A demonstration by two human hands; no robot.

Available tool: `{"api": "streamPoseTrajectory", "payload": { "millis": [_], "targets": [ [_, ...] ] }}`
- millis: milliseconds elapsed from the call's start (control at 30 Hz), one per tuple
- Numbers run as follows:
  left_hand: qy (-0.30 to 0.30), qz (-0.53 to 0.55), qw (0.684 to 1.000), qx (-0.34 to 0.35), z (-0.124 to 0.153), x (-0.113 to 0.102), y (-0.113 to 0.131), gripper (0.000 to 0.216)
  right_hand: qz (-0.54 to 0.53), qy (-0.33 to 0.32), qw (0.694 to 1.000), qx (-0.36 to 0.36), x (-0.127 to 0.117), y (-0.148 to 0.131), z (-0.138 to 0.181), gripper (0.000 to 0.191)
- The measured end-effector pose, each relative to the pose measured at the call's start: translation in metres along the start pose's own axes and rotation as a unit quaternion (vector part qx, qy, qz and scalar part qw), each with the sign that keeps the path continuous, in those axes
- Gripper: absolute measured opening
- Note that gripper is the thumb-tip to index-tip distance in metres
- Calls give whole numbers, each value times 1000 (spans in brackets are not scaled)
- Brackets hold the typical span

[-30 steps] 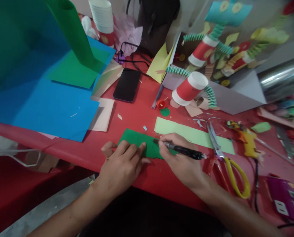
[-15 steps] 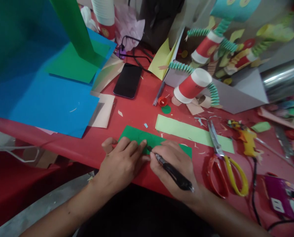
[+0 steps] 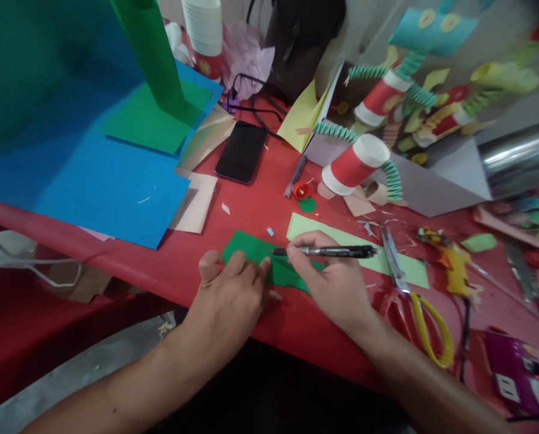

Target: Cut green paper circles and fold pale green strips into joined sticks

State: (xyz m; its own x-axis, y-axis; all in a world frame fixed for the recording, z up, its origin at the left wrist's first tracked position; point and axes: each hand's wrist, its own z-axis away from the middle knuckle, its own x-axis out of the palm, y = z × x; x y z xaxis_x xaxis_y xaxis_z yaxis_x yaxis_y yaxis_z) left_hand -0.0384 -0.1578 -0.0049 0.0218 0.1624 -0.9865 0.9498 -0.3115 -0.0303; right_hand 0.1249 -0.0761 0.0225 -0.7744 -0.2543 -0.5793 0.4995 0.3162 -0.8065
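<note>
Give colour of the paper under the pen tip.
Dark green, in the head view: the paper lies under the left hand and the pen tip.

Dark green paper strip [image 3: 251,252], flat (partly covered), black pen [image 3: 337,251] almost level, tip seemingly on it

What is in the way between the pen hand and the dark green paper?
Nothing visible. The right hand holds the black pen with its tip over the dark green paper. The left hand rests on the paper beside the tip, not under it.
</note>
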Motion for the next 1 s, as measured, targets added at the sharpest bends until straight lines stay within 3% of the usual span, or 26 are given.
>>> {"api": "streamPoseTrajectory", "payload": {
  "millis": [400, 733, 1000],
  "targets": [
    [-18, 8, 998, -56, 1, -3, 10, 26, 66, -161, 980, -94, 8, -11, -33, 6],
    [-34, 33, 995, -84, -1, -6, 11, 24, 67, -186, 975, -101, 6, -7, -39, 7],
    [-37, 40, 996, -75, -2, -2, 10, 23, 44, -128, 986, -96, 11, 3, -45, 7]
  ]
}}
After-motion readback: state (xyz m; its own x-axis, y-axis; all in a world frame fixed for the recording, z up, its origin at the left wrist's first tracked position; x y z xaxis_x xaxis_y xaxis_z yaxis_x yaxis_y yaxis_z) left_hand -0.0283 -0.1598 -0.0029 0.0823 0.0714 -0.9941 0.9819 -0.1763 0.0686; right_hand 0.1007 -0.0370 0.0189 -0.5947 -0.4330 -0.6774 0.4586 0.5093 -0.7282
